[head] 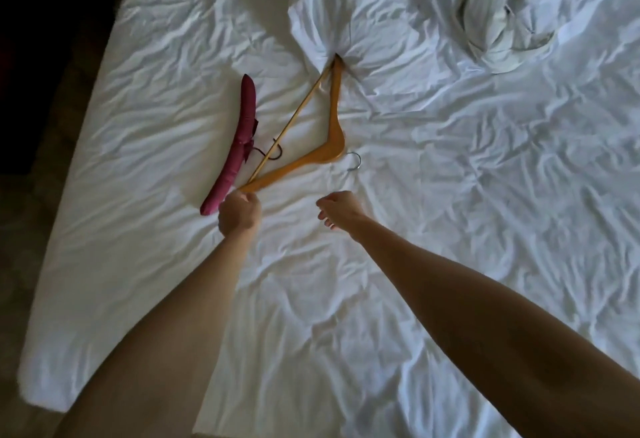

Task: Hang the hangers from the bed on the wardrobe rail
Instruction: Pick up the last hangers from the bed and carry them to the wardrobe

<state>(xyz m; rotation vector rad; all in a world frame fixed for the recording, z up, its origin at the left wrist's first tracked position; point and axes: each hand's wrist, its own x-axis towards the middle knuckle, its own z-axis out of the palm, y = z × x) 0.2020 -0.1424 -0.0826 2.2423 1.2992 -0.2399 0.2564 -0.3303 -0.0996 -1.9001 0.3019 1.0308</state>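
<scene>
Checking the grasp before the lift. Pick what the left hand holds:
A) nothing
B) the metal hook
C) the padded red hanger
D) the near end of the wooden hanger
D: the left hand grips the near end of the wooden hanger; the red hanger lies beside it.

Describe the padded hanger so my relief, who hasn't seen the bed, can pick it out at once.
On the white bed, look toward its left edge, just beyond the left hand. The padded hanger lies there, a curved bar wrapped in dark red fabric with a bow at its middle. Its neighbour, the wooden hanger gripped by that hand, is a bare orange-brown triangle with a silver hook.
</scene>
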